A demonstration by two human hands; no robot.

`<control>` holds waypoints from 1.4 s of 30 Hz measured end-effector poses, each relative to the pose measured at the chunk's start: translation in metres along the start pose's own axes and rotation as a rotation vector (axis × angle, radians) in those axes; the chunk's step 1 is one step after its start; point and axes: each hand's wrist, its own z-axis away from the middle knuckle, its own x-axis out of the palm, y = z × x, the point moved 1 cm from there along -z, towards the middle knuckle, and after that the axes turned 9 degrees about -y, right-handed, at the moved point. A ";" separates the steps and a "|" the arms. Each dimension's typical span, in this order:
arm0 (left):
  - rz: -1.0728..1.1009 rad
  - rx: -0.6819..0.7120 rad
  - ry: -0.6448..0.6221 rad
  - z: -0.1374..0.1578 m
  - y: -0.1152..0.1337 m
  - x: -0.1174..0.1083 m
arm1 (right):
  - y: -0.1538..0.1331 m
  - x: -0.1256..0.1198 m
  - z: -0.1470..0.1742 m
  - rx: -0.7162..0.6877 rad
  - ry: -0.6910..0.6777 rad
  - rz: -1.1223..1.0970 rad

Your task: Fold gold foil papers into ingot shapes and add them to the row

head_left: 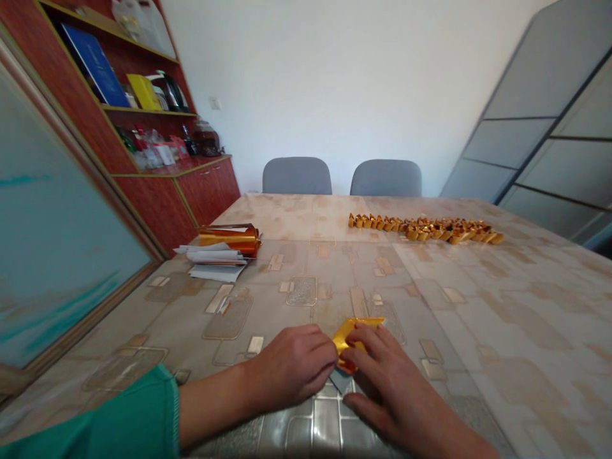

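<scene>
The left hand (306, 360) is curled closed, seemingly pinching the near left edge of a gold foil sheet (343, 335), though its fingertips are partly hidden. The right hand (382, 363) lies over the sheet with fingers spread and thumb apart. The sheet sits between the hands, near the table's close edge, its grey underside showing at a lower corner. The step in hand looks like shaping a fold; the next move seems to call for lining up the edges and pressing the crease. Well beyond, to the right, stand rows of folded gold pieces (452, 236); to the left lie a gold foil bundle (227, 239) and pale paper sheets (217, 273) on the patterned table (282, 217). Nothing there blocks the hands
</scene>
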 end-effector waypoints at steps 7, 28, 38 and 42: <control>0.289 -0.211 0.082 0.002 -0.002 0.000 | 0.010 0.013 0.000 0.002 0.108 0.061; 0.257 -0.240 -0.050 0.017 0.004 -0.002 | 0.007 0.026 -0.007 0.067 0.282 0.054; 0.257 -0.427 0.050 0.019 0.001 0.001 | 0.007 0.030 -0.015 0.210 0.350 0.025; 0.239 -0.470 0.057 0.014 0.002 0.003 | 0.010 0.033 -0.018 0.244 0.392 0.109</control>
